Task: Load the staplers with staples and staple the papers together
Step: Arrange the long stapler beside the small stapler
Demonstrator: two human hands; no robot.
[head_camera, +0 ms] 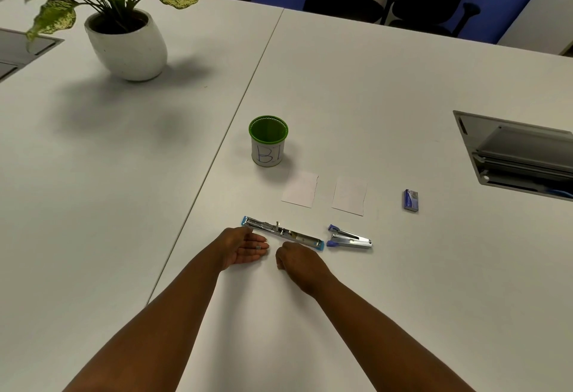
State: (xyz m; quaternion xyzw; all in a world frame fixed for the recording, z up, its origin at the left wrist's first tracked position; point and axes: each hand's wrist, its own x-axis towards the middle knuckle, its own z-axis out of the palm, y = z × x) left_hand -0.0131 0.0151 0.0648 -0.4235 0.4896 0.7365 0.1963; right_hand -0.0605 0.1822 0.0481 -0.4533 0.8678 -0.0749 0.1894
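A light-blue stapler [282, 232] lies unfolded flat on the white table [403, 283], its metal tray facing up. To its right rests a darker blue stapler [350, 239], closed. Two small white papers, the left paper [300, 189] and the right paper [349, 196], lie side by side behind them. A small blue staple box [411, 201] stands further right. My left hand [245, 247] rests palm-up with fingers apart, just in front of the open stapler's left end. My right hand [297, 259] is curled loosely near the open stapler's right end; nothing shows in it.
A green pen cup [268, 141] labelled with letters stands behind the papers. A potted plant [125, 41] sits far left. Open cable hatches lie in the table at right [521, 156] and at the left edge. Black office chairs stand beyond the far edge.
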